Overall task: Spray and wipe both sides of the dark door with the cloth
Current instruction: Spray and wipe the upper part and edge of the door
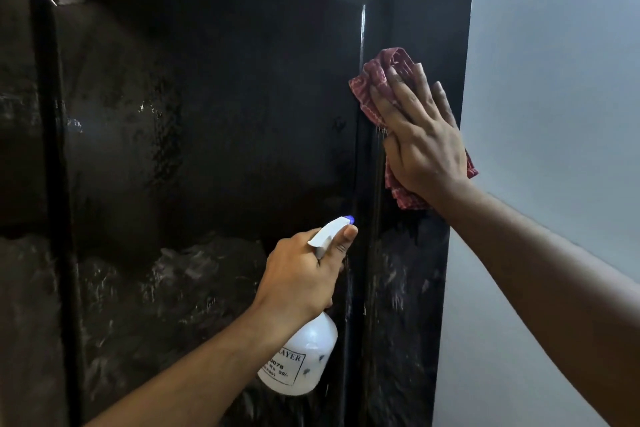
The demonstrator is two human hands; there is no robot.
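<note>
Pale wall [554, 80] borders the dark door [207, 114]. Right hand [420, 139], fingers spread flat, presses the red checked cloth [375, 80] to it; left hand [304, 274] grips a white spray bottle [304, 357], contents unclear.

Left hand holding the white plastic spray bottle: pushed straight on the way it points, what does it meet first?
Probably the glossy dark door, at its vertical groove just ahead of the white plastic spray bottle in the left hand; depth unclear.

- The only readable stuff is the label [284, 367] on your white spray bottle [311, 340]. Its top line ends in "AYER" and the start is hidden.
- Under that you get "0078".
- The bottom line looks like "Rs 99/-", but it's blurry.
</note>
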